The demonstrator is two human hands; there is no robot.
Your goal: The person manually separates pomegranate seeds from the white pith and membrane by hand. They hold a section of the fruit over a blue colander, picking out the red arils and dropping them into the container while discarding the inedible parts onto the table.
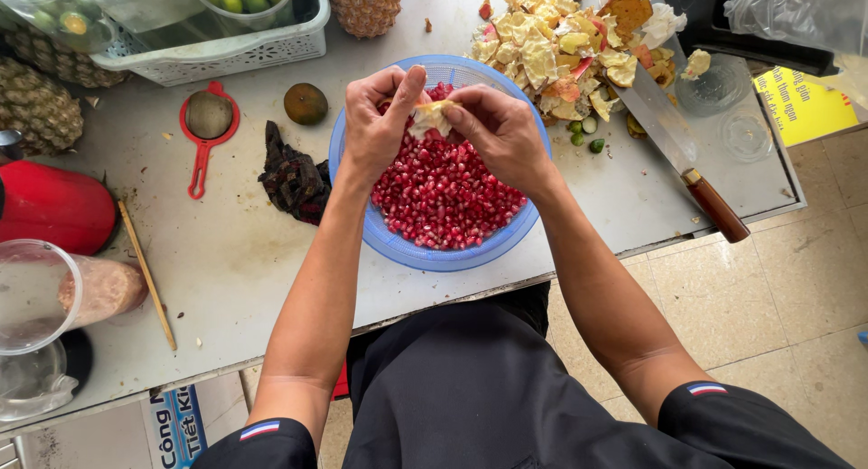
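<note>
**Both hands on a pomegranate piece over the blue bowl**

Here, both hands meet above a blue colander bowl (pixel 380 239) that sits on the grey worktop (pixel 244 252) near its front edge. The left hand (pixel 380 126) and right hand (pixel 502 135) share one pale piece of pomegranate (pixel 432 117); fingers and thumbs of each are pinched together on it, left thumb pressed over the top. The piece is held just above the heap of red pomegranate seeds (pixel 443 193) that fills the bowl.

Right of the bowl: a pile of yellowish peel scraps (pixel 561 53), and a large knife (pixel 678 148) with a brown wooden handle, blade partly under the scraps, handle reaching toward the worktop's edge.

Left of the bowl: a dark clump of wet pulp (pixel 294 180), a dark round fruit (pixel 306 103), and a small red strainer (pixel 208 126) lying flat. A wooden chopstick (pixel 147 275) lies further left, beside a clear blender jug (pixel 54 297) on its side holding pinkish liquid.

At the back: a white basket (pixel 226 49) with green limes, and pineapples (pixel 364 4).
</note>
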